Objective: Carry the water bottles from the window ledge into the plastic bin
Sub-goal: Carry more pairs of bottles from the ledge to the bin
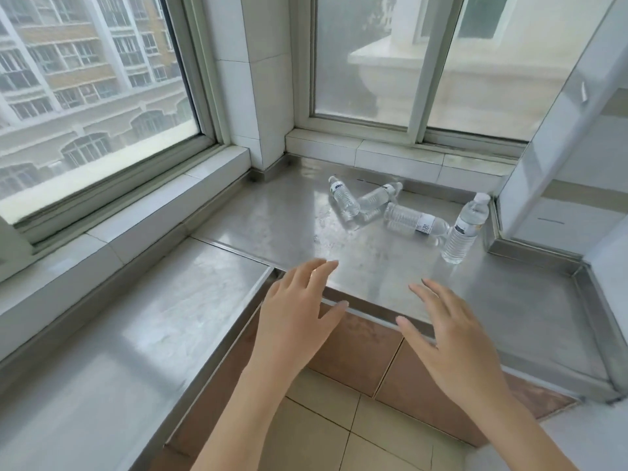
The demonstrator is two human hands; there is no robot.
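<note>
A wide, L-shaped window ledge covered in dull grey sheet metal (373, 260) fills most of the view, with two large white-framed windows (102, 79) behind it and a white tiled pillar (258, 79) standing in the corner between them. Below the front edge of the ledge there is a floor of beige and reddish-brown tiles (339, 419). The left hand (295, 321) hovers above the front edge of the ledge with its fingers straight and a little spread, and it holds nothing. The right hand (452, 345) is beside it, also over the front edge, palm down with loose straight fingers, and it also holds nothing. All four clear plastic water bottles with white caps are on the ledge, well apart from both hands, near the back right corner. The upright bottle (462, 229) stands furthest to the right on the ledge; its label has a dark band, but the writing is too small to read. The long lying bottle (413, 222) lies on its side just left of it, with a white label that carries dark characters I cannot read. Further back on the ledge, the middle lying bottle (379, 195) points toward the rear window, and the left lying bottle (344, 198) lies against it at an angle, with a small dark label near its cap, also not readable.
</note>
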